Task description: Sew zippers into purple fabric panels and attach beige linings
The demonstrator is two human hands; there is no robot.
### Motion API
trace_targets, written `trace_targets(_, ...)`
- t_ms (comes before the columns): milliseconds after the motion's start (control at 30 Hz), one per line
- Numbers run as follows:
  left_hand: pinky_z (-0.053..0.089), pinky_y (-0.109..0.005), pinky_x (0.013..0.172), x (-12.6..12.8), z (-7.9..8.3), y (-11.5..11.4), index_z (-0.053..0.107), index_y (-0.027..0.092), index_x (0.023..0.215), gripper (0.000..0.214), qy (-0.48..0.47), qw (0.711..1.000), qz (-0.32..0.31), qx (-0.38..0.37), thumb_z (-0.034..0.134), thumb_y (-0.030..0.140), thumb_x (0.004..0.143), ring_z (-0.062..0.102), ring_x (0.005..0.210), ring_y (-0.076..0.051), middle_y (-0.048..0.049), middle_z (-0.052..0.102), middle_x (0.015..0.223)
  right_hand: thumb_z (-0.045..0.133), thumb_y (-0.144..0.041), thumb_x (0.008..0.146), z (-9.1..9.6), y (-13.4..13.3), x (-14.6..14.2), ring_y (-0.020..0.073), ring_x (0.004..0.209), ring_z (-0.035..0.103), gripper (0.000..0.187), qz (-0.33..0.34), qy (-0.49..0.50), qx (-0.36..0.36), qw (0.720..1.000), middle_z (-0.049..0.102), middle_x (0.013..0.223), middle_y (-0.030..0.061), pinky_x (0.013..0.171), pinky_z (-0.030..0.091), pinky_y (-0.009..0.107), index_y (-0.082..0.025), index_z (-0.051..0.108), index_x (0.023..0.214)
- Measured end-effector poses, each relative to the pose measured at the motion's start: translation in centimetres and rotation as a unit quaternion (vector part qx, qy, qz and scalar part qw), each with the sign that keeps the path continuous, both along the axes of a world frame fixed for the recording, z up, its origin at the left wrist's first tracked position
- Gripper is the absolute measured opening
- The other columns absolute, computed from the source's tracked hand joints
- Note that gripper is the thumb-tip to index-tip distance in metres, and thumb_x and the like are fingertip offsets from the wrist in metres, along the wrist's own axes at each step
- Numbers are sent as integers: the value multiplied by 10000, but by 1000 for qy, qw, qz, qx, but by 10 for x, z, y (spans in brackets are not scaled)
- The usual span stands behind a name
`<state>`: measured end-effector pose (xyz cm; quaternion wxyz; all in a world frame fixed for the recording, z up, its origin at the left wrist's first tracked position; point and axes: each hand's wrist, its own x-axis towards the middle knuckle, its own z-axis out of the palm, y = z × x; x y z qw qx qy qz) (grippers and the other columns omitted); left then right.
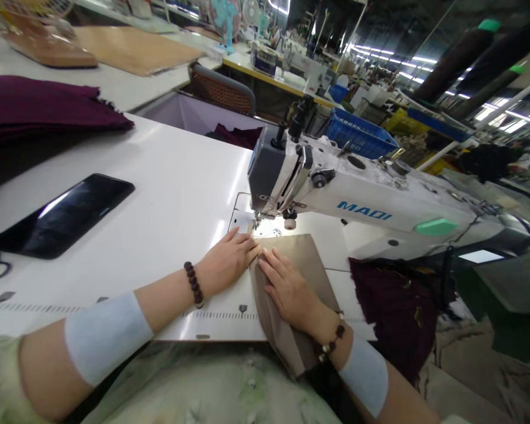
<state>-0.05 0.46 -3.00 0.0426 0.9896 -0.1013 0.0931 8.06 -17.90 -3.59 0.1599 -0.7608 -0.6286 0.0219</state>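
A tan piece of fabric (307,259) lies on the white sewing table (168,194), its far edge near the needle of a white sewing machine (362,203). My left hand (227,259) rests at the fabric's left edge, fingers stretched toward the needle plate. My right hand (289,288) lies flat on top of the fabric, fingers extended and pressing it down. Both wrists wear dark bead bracelets. The fabric's near end hangs over the table's front edge.
A black phone (64,215) lies on the table to the left. Stacked maroon cloth (39,109) sits at far left, and more maroon cloth (393,294) hangs at the right under the machine. A blue crate (360,135) and other workstations stand behind.
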Motion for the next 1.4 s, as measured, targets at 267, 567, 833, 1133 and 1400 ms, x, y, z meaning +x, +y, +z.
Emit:
trace_targets(267, 283, -545, 1031, 3, 1, -11, 570, 48, 1101, 315, -35, 995, 63, 70, 354, 83, 875, 435, 1182, -308, -195, 545, 1180, 398, -154, 871, 4, 20, -14, 262, 1312, 279, 464, -62, -2, -35, 997, 332, 1409, 151, 1072, 308, 460, -47, 414, 1322)
trace_targets(567, 272, -558, 1036, 13, -2, 12, 562, 46, 1117, 312, -2, 996, 76, 41, 387, 122, 870, 457, 1180, -303, -189, 540, 1207, 366, -201, 900, -1, 41, -4, 252, 1319, 259, 449, -105, 12, -20, 994, 317, 1421, 133, 1084, 272, 436, -62, 414, 1325)
trace_targets(833, 413, -454, 953, -6, 18, 0, 627, 96, 924, 232, -18, 999, 26, -16, 400, 135, 900, 559, 1019, -239, -130, 604, 1081, 335, -205, 911, -4, 44, 9, 224, 1335, 239, 465, -99, 50, -6, 994, 298, 1428, 142, 1097, 235, 441, -49, 358, 1349)
trace_targets(1133, 500, -292, 870, -76, 18, -33, 581, 97, 1070, 317, -47, 973, -143, -173, 301, 201, 962, 571, 959, -171, -99, 626, 1050, 359, -213, 919, 2, 41, 12, 214, 1344, 226, 457, -75, 71, -21, 994, 285, 1439, 120, 1099, 218, 438, -88, 353, 1358)
trace_targets(1400, 489, -215, 922, -97, 11, -33, 585, 105, 1082, 386, -32, 968, -161, -192, 224, 190, 976, 574, 1006, -123, -79, 620, 1105, 354, -255, 937, 3, 42, 8, 206, 1356, 192, 481, -87, 35, -50, 994, 239, 1457, 111, 1104, 201, 432, -89, 302, 1385)
